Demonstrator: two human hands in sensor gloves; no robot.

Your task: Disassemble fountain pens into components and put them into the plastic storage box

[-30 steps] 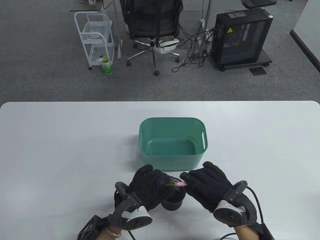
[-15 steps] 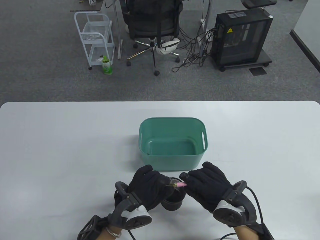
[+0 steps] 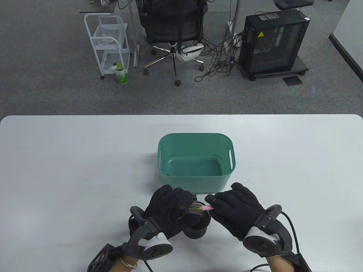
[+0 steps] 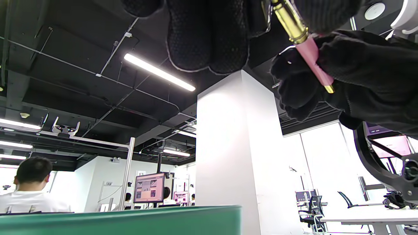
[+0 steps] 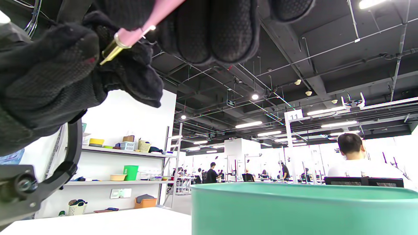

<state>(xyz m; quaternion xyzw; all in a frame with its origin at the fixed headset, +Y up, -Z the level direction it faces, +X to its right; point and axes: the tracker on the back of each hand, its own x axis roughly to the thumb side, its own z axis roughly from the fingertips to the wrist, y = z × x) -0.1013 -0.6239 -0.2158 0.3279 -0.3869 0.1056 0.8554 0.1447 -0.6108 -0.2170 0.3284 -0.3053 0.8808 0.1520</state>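
Near the table's [image 3: 56, 170] front edge, both hands are pinching the pen [image 3: 202, 208], left hand [image 3: 170, 211] gripping the gold end, right hand [image 3: 236, 211] the pink; it is probably light, stiff and slippery.

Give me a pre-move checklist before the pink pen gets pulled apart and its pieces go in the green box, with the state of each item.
1. Left hand grips the gold end of the pen: ok.
2. Right hand grips the pink end: ok.
3. Gold and pink sections already separated: not ok; in the left wrist view they sit joined.
4. Green box open and close beyond the hands: ok.
5. Box free of parts: ok in the table view, where its floor shows bare.
6. Black cup under the hands holds more pens: cannot tell; the hands cover its mouth.
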